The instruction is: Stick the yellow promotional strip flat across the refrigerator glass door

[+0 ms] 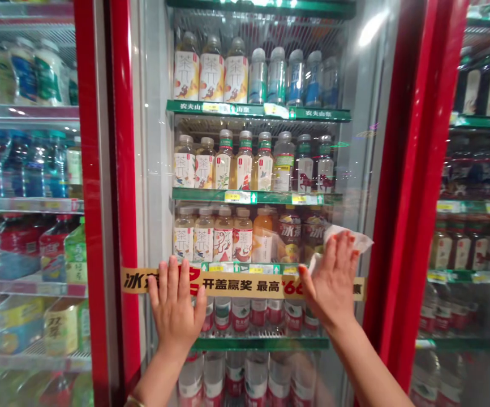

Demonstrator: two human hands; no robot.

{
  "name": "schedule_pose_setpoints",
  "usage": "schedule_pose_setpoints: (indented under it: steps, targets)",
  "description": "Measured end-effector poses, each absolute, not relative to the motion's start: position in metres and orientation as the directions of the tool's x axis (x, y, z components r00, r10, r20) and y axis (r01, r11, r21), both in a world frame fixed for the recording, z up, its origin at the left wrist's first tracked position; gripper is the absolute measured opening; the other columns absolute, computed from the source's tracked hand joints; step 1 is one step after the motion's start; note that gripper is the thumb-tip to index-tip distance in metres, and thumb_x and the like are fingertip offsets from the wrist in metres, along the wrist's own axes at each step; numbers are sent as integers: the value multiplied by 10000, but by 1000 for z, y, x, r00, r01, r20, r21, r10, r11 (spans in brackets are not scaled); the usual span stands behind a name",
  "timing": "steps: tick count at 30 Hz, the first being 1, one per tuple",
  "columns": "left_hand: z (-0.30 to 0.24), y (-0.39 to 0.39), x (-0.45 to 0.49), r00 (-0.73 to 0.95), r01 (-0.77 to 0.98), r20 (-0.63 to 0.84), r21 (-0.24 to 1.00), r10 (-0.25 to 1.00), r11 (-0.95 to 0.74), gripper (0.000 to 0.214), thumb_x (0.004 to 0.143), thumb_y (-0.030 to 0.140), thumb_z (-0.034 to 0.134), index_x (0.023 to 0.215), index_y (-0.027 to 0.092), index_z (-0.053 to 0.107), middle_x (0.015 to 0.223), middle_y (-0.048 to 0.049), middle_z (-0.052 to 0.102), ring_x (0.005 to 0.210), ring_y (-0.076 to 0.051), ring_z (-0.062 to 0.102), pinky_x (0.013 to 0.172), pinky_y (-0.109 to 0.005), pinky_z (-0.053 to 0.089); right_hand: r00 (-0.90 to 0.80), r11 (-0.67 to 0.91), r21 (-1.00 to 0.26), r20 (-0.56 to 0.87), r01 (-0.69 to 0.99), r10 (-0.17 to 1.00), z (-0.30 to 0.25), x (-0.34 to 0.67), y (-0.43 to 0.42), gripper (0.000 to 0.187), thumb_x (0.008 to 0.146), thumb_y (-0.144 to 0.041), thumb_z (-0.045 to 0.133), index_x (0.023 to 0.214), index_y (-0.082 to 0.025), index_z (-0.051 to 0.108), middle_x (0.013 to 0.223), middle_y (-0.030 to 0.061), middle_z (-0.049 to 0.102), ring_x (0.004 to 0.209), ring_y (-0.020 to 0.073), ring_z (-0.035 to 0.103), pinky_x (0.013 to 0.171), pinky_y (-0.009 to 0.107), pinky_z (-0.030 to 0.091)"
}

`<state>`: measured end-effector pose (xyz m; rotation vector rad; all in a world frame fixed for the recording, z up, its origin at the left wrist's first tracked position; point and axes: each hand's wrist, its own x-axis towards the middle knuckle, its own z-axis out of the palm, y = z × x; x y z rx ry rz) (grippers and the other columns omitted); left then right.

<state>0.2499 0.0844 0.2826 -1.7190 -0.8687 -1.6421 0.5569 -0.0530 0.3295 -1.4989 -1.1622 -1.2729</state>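
Note:
My left hand (176, 308) lies flat against the glass door (357, 164) of a drinks cooler, fingers stretched upward, covering part of a gold sticker strip (233, 284) with black and red characters. Higher and to the right, my right hand (335, 282) presses a white wipe (362, 242) to the glass. The wipe sticks out above and beside its fingers; the rest is hidden under the palm. Behind the glass, near that hand, stand dark-labelled drink bottles (289, 232).
Shelves of bottled drinks (245, 161) with green price rails (325, 113) fill the cooler. Red door frames (124, 169) stand on both sides. More bottles (37, 164) sit in the left cooler, and another stocked cooler is at the right (474, 243). Light glares on the glass.

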Motion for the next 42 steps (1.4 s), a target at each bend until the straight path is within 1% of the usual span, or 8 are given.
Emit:
schedule_pose_setpoints:
  steps: [5,16,23,26,29,31,37,42]
  targets:
    - [282,83,248,24,785,998,21,64,-619,813,1044,317,572,1748,217,178,1830,-91,178,1721,-262,116,1418,-534,75,-128,-157,173,956,972,264,314,554,-59,857,1094,-486,395,1747,-105,-8,1842,156,-9,1716,324,16,1375,613,201]
    - [282,83,248,8,776,996,47,85,-628,831,1032,319,577,1752,256,167,1822,-91,207,1714,-284,149,1415,-562,98,42,51,-60,953,997,302,305,593,-86,739,1088,-261,331,1762,-274,28,1848,118,43,1705,323,56,1351,676,218]
    - [281,83,248,6,779,997,43,76,-626,830,1031,309,585,1750,237,177,1818,-112,216,1715,-285,145,1413,-555,87,-167,41,163,979,986,120,294,611,-108,668,1048,-176,543,1679,-349,406,1666,96,534,1537,299,522,1227,546,509]
    - [282,83,248,20,786,997,32,77,-617,827,1034,307,582,1750,230,176,1820,-112,212,1718,-276,134,1415,-543,80,205,196,-221,974,955,99,315,589,-130,482,1061,-340,587,1542,-340,606,1269,68,788,1039,245,788,834,369,669]
    - [282,82,247,33,792,996,22,78,-610,828,1039,307,577,1751,224,162,1824,-115,201,1720,-272,119,1414,-543,78,504,407,-644,762,647,406,351,572,-142,650,1013,-597,612,1575,-274,561,946,52,788,626,191,684,495,291,534]
    - [282,83,247,34,796,996,20,78,-605,828,1040,307,579,1750,214,162,1823,-122,199,1721,-271,113,1414,-544,77,488,417,-703,705,577,515,373,574,-136,677,960,-666,644,1486,-239,641,893,60,768,622,199,660,508,310,524]
    - [281,84,247,34,797,997,16,72,-603,820,1039,312,575,1749,217,176,1819,-120,210,1718,-276,132,1414,-546,91,111,-134,-127,987,983,-119,377,595,-89,278,1021,-381,633,1219,-322,819,1288,111,730,1186,313,660,1082,557,505]
    - [281,83,248,20,799,996,37,87,-600,819,1038,315,564,1750,234,167,1814,-113,222,1712,-288,157,1411,-573,115,-61,-109,55,997,993,-54,324,580,-67,625,1034,-241,492,1651,-332,470,1483,133,632,1326,323,643,1095,546,558]
